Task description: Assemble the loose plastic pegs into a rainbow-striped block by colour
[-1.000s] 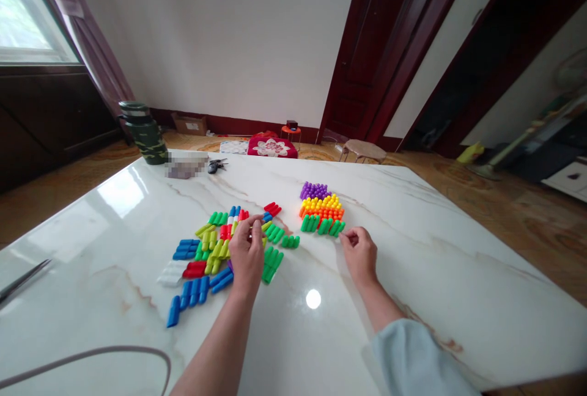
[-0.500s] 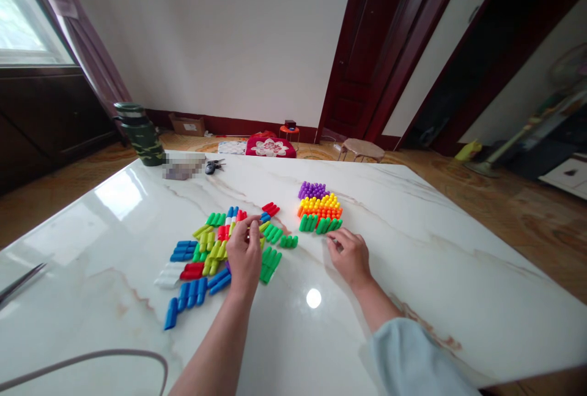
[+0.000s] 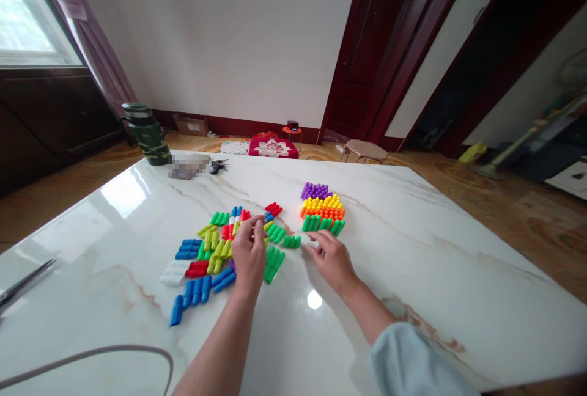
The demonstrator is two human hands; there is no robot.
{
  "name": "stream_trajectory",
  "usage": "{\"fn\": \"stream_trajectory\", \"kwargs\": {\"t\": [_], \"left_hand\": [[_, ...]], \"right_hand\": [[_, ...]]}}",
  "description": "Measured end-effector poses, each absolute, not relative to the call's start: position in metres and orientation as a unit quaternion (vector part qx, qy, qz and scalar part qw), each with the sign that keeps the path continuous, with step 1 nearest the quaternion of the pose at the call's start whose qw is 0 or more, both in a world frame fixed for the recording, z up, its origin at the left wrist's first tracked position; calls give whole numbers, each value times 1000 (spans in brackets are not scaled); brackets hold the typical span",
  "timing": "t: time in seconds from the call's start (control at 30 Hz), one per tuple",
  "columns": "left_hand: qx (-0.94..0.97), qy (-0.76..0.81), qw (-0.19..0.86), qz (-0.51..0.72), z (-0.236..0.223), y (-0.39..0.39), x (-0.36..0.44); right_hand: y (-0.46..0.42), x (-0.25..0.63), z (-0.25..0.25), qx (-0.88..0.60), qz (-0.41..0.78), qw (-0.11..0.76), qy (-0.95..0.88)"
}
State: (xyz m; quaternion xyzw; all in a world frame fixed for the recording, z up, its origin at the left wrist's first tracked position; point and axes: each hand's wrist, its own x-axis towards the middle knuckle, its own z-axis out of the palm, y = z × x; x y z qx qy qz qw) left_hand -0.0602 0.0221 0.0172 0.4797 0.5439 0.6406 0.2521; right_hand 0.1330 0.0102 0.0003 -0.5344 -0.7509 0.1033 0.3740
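My left hand [image 3: 250, 255] hovers over the loose pile, its fingers curled and thumb drawn close to the index finger; whatever they pinch is hidden. Under and around it lie bullet-shaped plastic pegs in joined strips: lime pegs [image 3: 212, 239], blue pegs [image 3: 196, 292], red pegs [image 3: 197, 269] and white pegs [image 3: 172, 272]. My right hand [image 3: 334, 263] is open and holds nothing visible, its fingertips beside a short green strip [image 3: 292, 241]. Just beyond it, sorted rows run green [image 3: 322, 223], orange [image 3: 322, 212], yellow [image 3: 323, 201] and purple [image 3: 315, 190].
A camouflage flask [image 3: 147, 139] and keys [image 3: 217, 166] stand at the far left of the marble table [image 3: 413, 249]. Scissors [image 3: 27, 283] lie at the left edge, with a grey cable [image 3: 114, 348] nearer me. Beyond the table is a round stool [image 3: 364, 150].
My right hand has moved left, away from the green row toward the short green strip. The green pegs in that row now sit closer together. My left hand has barely moved.
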Motion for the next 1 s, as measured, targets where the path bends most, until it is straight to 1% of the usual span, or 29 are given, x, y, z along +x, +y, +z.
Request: {"fn": "stream_trajectory", "kwargs": {"t": [0.1, 0.2, 0.37, 0.47, 0.53, 0.63, 0.7, 0.73, 0.83, 1.0], "left_hand": [[480, 546, 250, 640, 18, 21, -61], [479, 547, 245, 642, 18, 20, -62], [483, 543, 245, 642, 17, 23, -62], [509, 550, 211, 628, 18, 24, -63], [563, 577, 157, 571, 20, 19, -64], [653, 645, 86, 388, 23, 0, -65], [682, 676, 64, 273, 23, -15, -65], [690, 682, 57, 236, 23, -22, -65], [706, 681, 42, 190, 19, -34, -63], [722, 650, 55, 229, 8, -29, -60]], "right_hand": [[11, 104, 1, -534, 131, 384, -741], [12, 97, -1, -537, 137, 407, -726], [7, 129, -10, -566, 123, 456, -676], [2, 144, -15, -565, 126, 473, -664], [0, 146, -18, -565, 130, 478, -660], [0, 145, -18, -565, 122, 467, -669], [2, 144, -18, -563, 115, 456, -680], [2, 143, -17, -562, 113, 453, -683], [2, 144, -15, -563, 112, 453, -682], [2, 143, -14, -553, 112, 467, -681]]}}
